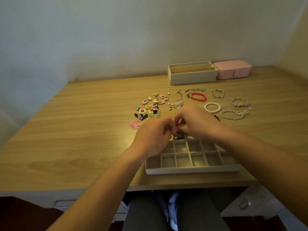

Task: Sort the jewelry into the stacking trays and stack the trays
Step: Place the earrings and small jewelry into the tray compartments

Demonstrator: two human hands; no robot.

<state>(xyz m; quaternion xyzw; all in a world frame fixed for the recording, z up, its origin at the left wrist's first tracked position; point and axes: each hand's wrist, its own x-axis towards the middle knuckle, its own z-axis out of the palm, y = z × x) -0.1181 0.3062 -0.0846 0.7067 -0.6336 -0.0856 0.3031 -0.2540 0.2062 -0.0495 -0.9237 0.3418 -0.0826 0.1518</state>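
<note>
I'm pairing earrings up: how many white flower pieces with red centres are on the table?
2. The left flower and the right flower lie side by side in the pile, beyond the left hand. Another could hide under it or the right hand.

Wooden table [75,130], trays [193,170], jewelry [142,111], pink box [232,70]

Fingers mostly cover the small piece [179,135] pinched between the left hand [150,135] and the right hand [196,122], so its kind cannot be told. Both hands hide the far row of the grid tray [191,170]. Dark red beads [216,117] lie largely behind the right hand. Beyond the left hand, the pieces in the earring heap [153,107] are too small to tell apart.
</note>
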